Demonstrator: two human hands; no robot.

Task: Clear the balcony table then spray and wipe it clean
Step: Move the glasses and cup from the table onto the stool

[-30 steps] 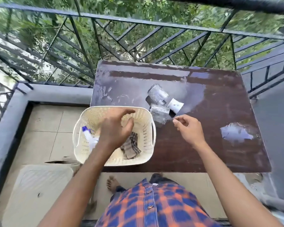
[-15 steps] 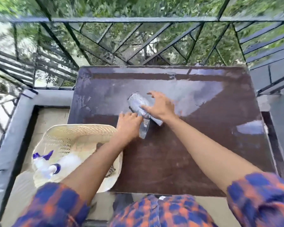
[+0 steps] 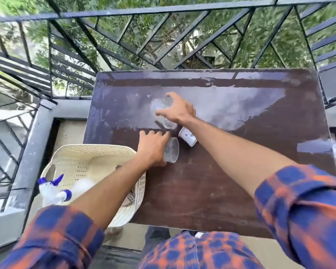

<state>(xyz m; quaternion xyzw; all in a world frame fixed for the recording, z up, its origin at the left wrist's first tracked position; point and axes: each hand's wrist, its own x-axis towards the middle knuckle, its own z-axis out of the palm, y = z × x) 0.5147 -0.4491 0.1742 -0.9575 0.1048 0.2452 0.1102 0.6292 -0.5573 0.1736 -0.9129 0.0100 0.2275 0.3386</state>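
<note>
A dark brown table (image 3: 221,191) with pale smeared patches stands against the balcony railing. Near its middle my right hand (image 3: 177,110) grips a clear crumpled plastic bottle (image 3: 159,107) lying on its side. My left hand (image 3: 153,147) curls round a clear plastic cup (image 3: 172,150) tipped on its side. A white paper cup (image 3: 188,136) lies between them, under my right wrist. A cream perforated basket (image 3: 76,164) sits at the table's near-left corner, holding a white spray bottle (image 3: 50,191) with a blue nozzle and a checked cloth (image 3: 129,199), mostly hidden by my left arm.
A black metal railing (image 3: 163,35) runs behind and beside the table, with trees beyond. A grey ledge (image 3: 33,144) borders the tiled floor on the left. A pale patch (image 3: 316,147) marks the table's right edge.
Both hands moved from over the basket to the items mid-table. My right hand now grips the bottle and my left hand has closed round the clear cup.
</note>
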